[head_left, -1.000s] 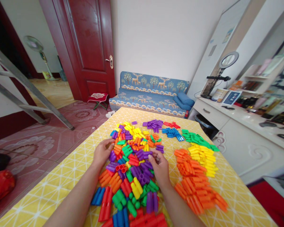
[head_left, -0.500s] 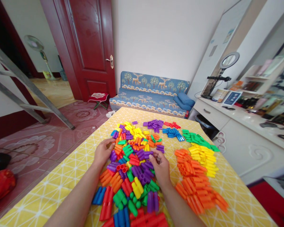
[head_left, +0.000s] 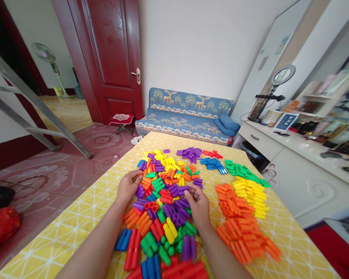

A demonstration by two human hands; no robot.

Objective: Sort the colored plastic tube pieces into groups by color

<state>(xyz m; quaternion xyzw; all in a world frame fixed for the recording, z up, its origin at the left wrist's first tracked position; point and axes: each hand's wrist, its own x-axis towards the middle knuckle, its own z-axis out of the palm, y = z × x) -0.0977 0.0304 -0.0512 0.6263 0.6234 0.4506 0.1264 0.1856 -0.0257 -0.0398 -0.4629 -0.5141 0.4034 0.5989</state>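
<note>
A mixed pile of plastic bullet-shaped building pieces point(head_left: 164, 197) lies between my hands in purple, red, green, yellow, orange and blue. My right hand point(head_left: 199, 200) is at the pile's right side, thumb and index finger closed on the end of a purple plastic piece point(head_left: 182, 190). At the left edge, my left hand point(head_left: 128, 186) has loosely curved fingers, with a small gap at the thumb, against orange pieces point(head_left: 146, 182); nothing held shows in it. Purple pieces point(head_left: 140, 191) lie just below its fingertips.
Single-colour groups lie farther out: orange point(head_left: 235, 207), yellow point(head_left: 250, 193), green point(head_left: 241, 172), blue point(head_left: 213, 163), red point(head_left: 211, 154) and purple point(head_left: 189, 153). A yellow patterned cloth point(head_left: 84, 217) covers the table. Beyond stand a blue sofa point(head_left: 180, 120) and a white dresser point(head_left: 302, 170).
The view has shifted very slightly. Both hands keep nearly the same place and pose, and the pieces show no clear movement.
</note>
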